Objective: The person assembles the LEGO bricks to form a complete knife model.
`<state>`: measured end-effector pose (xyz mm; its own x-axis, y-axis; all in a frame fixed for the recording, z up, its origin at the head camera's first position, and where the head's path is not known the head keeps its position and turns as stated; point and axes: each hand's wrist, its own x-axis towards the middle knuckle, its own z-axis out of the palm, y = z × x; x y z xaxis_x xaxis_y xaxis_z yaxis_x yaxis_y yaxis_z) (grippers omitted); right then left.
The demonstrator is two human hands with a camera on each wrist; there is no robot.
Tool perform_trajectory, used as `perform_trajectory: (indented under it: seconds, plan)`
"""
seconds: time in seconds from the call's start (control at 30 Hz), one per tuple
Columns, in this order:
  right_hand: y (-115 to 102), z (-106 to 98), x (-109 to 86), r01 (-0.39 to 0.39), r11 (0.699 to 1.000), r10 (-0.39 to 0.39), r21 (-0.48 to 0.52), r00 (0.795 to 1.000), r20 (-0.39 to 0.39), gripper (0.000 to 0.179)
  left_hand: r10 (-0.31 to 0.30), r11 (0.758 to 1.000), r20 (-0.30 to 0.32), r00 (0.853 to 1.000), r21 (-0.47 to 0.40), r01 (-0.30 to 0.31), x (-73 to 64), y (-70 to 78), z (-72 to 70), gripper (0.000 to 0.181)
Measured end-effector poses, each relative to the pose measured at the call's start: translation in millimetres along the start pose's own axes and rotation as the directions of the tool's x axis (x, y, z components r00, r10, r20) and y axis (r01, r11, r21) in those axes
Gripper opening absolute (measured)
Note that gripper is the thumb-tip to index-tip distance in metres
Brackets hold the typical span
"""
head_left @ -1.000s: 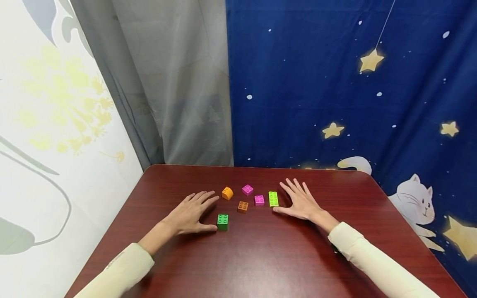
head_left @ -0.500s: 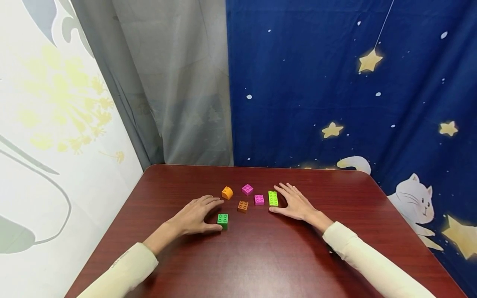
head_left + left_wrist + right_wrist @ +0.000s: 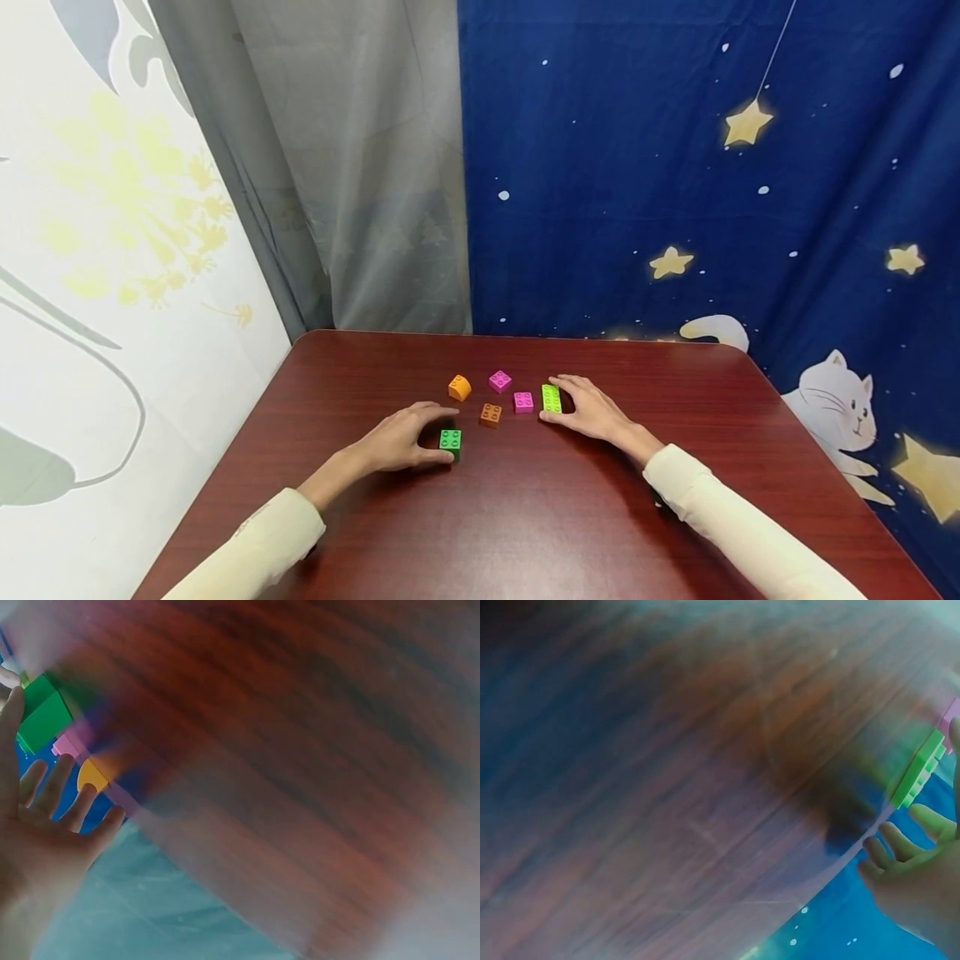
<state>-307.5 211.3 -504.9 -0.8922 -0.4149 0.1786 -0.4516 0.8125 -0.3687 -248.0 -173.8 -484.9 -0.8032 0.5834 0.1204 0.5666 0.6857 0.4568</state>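
Observation:
In the head view my left hand (image 3: 399,439) stands around the left side of a green building block (image 3: 450,444). Its thumb lies by the near side and its fingers reach past the far side. The left wrist view shows those fingers (image 3: 51,787) spread, with the green block (image 3: 46,716) between thumb and fingers, not plainly gripped. My right hand (image 3: 592,410) brackets a lime-green long block (image 3: 551,398), thumb at the near end and index finger at the far end. A small gap shows between finger and lime block (image 3: 919,771) in the right wrist view.
Between the hands lie an orange curved-top block (image 3: 460,387), a brown block (image 3: 491,415), one pink block (image 3: 500,381) and another pink block (image 3: 523,402). All sit on a dark red-brown table (image 3: 495,525). A blue curtain (image 3: 585,208) hangs behind its far edge.
My left hand has moved right, its thumb and fingers coming around the green block. The right hand has moved left and its spread fingers have drawn in around the lime block. The blocks stay put.

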Motion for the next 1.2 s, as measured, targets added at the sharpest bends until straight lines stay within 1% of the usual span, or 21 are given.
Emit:
perform_trajectory:
  seconds: [0.07,0.13,0.27,0.37,0.47,0.6,0.67,0.77,0.83,1.03,1.2]
  plan:
    - [0,1,1.9,0.002,1.000,-0.002,0.003,1.000,-0.012,0.081,-0.007,1.000,0.009,1.000,-0.027,0.007,-0.1,-0.5,1.6,0.072]
    - [-1,1,3.7,0.003,1.000,-0.003,-0.001,1.000,-0.025,0.077,0.001,0.999,0.005,1.000,-0.051,0.000,-0.1,-0.9,2.9,0.067]
    - [-1,1,6.2,0.002,1.000,-0.002,-0.002,0.999,-0.049,0.069,0.021,0.993,-0.008,1.000,-0.113,-0.022,0.9,-1.2,4.6,0.053]
    - [-1,1,7.2,-0.006,1.000,0.006,0.011,0.999,-0.040,0.067,0.029,0.986,-0.011,1.000,-0.165,-0.030,1.7,-1.7,5.4,0.041]
    - [0,0,7.8,-0.004,1.000,0.004,0.028,1.000,-0.015,0.065,0.030,0.980,-0.016,0.999,-0.194,-0.032,2.5,-3.1,6.5,0.034]
    - [3,-1,8.3,0.035,0.998,-0.035,0.053,0.999,0.004,0.061,0.017,0.980,-0.031,0.999,-0.197,-0.023,4.6,-5.3,7.2,0.032]
    - [4,-3,8.6,0.061,0.996,-0.061,0.064,0.998,-0.002,0.059,0.009,0.980,-0.038,0.999,-0.199,-0.017,6.3,-5.9,7.2,0.031]
    - [6,-5,9.2,0.079,0.993,-0.078,0.092,0.997,-0.015,0.058,-0.005,0.978,-0.044,0.999,-0.207,-0.004,8.4,-6.0,7.0,0.031]
    - [6,-5,9.2,0.071,0.992,-0.069,0.103,0.997,-0.021,0.058,-0.011,0.977,-0.047,0.999,-0.214,0.001,9.4,-5.4,6.9,0.031]
    - [5,-3,8.6,-0.004,0.993,0.009,0.118,0.999,-0.037,0.059,-0.023,0.972,-0.037,0.999,-0.236,0.013,11.0,-4.6,8.5,0.030]
    - [3,-2,9.8,-0.003,0.994,0.011,0.106,0.997,-0.074,0.046,-0.037,0.972,-0.040,0.999,-0.234,0.026,12.0,-4.6,9.5,0.030]
